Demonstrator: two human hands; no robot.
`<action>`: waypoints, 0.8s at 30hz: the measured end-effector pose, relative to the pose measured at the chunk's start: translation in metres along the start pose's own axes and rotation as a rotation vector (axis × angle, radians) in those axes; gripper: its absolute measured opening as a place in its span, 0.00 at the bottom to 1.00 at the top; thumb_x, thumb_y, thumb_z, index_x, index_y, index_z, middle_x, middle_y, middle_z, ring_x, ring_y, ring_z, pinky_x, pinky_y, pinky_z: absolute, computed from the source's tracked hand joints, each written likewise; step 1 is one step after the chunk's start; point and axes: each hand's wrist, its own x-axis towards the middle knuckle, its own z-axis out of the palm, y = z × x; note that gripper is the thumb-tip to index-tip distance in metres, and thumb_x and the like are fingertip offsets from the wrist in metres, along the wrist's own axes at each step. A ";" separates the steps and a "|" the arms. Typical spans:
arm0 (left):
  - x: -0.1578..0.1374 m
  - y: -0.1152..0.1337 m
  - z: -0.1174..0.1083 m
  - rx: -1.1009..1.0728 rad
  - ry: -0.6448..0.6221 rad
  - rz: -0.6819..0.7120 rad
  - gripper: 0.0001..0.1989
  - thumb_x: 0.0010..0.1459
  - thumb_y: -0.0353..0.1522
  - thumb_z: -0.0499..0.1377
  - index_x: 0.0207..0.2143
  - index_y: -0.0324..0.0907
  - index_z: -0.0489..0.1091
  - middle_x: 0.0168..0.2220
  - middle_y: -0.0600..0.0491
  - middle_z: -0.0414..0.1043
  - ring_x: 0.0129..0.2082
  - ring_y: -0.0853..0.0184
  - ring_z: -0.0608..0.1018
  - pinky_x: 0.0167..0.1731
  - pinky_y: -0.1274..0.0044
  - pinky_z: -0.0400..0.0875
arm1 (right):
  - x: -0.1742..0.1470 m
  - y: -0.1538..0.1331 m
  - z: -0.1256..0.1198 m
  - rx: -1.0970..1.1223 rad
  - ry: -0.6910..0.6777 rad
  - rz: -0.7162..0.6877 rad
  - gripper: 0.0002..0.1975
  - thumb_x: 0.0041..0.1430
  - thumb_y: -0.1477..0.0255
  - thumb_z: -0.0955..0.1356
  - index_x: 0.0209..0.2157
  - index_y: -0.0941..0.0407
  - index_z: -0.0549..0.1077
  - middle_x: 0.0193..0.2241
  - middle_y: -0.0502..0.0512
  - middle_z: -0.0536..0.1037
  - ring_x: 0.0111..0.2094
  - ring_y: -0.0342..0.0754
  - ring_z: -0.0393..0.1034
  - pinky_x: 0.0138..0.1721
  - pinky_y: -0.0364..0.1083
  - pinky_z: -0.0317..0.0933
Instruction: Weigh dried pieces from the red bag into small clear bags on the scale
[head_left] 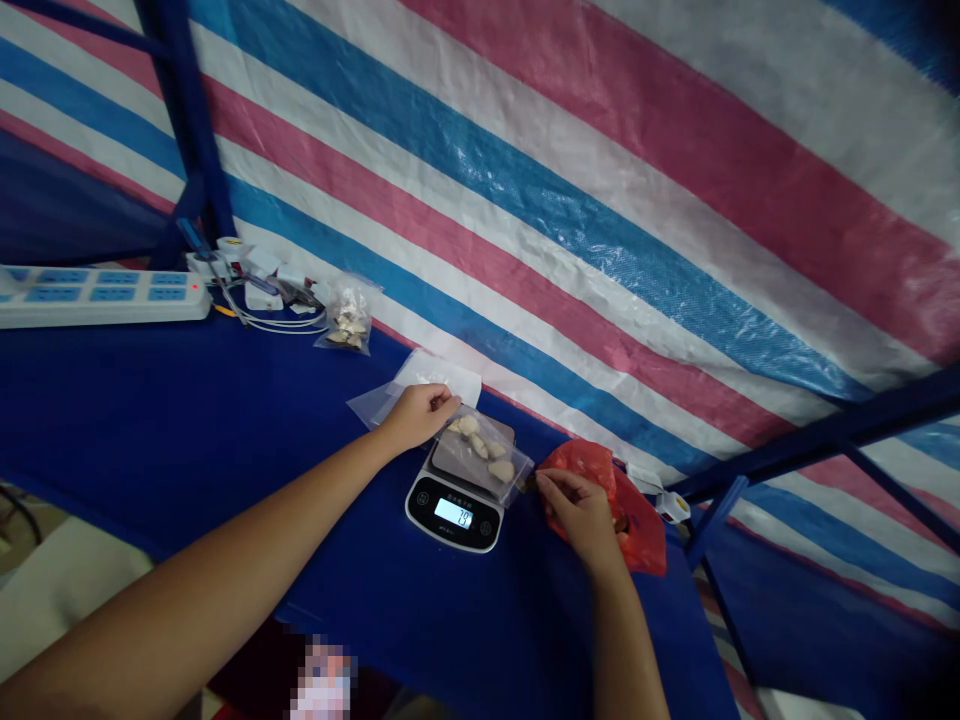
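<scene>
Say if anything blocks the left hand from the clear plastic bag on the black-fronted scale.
Nothing visible: the left hand is at the edge of the clear plastic bag; the red plastic bag lies aside.

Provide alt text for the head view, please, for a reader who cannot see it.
A lit digital scale bears a clear plastic bag of pale pieces on a blue table. The person's left grip is by the bag's left end and the right grip near its right end, in front of a red plastic bag; a striped sheet hangs behind.
</scene>
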 end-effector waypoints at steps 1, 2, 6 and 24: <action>-0.002 0.002 0.001 -0.003 -0.026 0.006 0.17 0.59 0.41 0.58 0.21 0.42 0.65 0.19 0.59 0.60 0.21 0.73 0.62 0.26 0.77 0.57 | -0.001 -0.001 0.002 -0.004 -0.012 -0.008 0.22 0.53 0.51 0.75 0.34 0.58 0.80 0.23 0.52 0.75 0.22 0.42 0.66 0.22 0.41 0.58; -0.003 0.004 0.002 -0.004 -0.046 0.012 0.17 0.59 0.41 0.58 0.21 0.42 0.65 0.18 0.59 0.60 0.21 0.73 0.62 0.25 0.77 0.57 | -0.001 -0.002 0.003 -0.001 -0.022 -0.012 0.22 0.53 0.52 0.75 0.33 0.58 0.79 0.22 0.52 0.75 0.22 0.42 0.66 0.22 0.41 0.57; -0.006 0.007 0.004 -0.001 -0.074 0.036 0.16 0.59 0.39 0.58 0.21 0.41 0.64 0.18 0.59 0.60 0.21 0.73 0.62 0.25 0.77 0.57 | -0.001 -0.008 0.013 0.028 -0.016 -0.002 0.20 0.51 0.54 0.76 0.29 0.57 0.76 0.19 0.49 0.72 0.19 0.41 0.64 0.20 0.40 0.55; 0.014 -0.012 -0.017 -0.049 0.243 -0.080 0.18 0.59 0.44 0.56 0.21 0.43 0.65 0.18 0.59 0.57 0.21 0.71 0.62 0.25 0.75 0.56 | 0.009 0.000 -0.004 0.225 0.299 0.101 0.24 0.42 0.49 0.75 0.28 0.56 0.76 0.16 0.46 0.68 0.14 0.39 0.54 0.15 0.41 0.46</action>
